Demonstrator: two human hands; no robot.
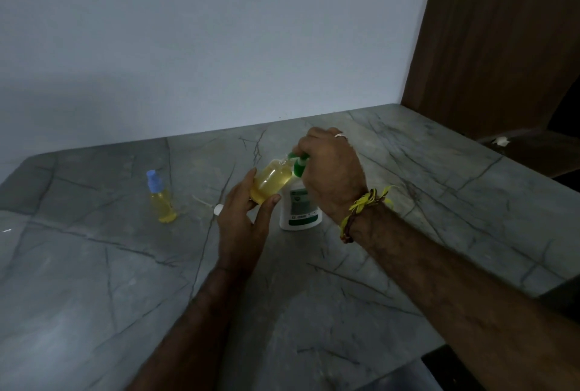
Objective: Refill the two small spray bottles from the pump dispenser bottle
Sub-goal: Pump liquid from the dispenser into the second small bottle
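My left hand (243, 218) grips a small clear spray bottle (271, 181) full of yellow liquid, tilted with its open neck up against the green pump nozzle. My right hand (329, 171) sits on top of the green pump head (298, 162) of the white pump dispenser bottle (299, 210), fingers curled over it. The dispenser stands upright on the grey marble counter (94, 281). A second small spray bottle (161, 199), with a blue spray cap on and yellow liquid inside, stands upright to the left, apart from both hands.
A small white cap (218, 209) with a thin tube lies on the counter just left of my left hand. A pale wall runs along the back; a brown wooden panel (502, 45) rises at the right. The counter's edge drops off at the lower right.
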